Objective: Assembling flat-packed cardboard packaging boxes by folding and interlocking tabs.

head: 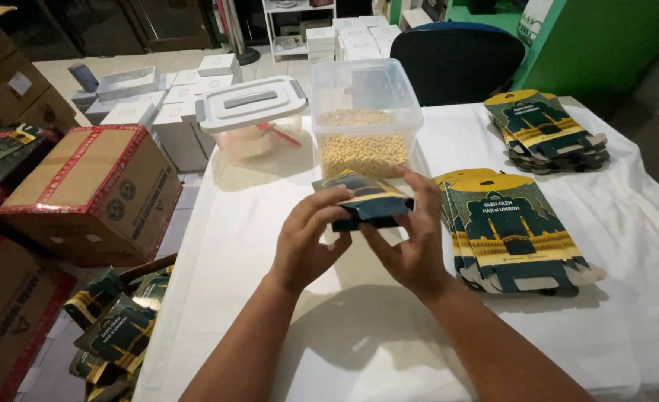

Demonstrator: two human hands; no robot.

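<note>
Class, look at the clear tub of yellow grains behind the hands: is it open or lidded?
Open. The clear tub has no lid on its rim; the grains fill only its lower part.

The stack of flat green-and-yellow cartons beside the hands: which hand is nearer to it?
Right. The right hand is just left of the stack of flat cartons, gripping the dark carton. The left hand holds that carton's far side, farther away.

The tub of grains (365,126) stands behind the carton (370,199), flat stack (512,234) right.
</note>
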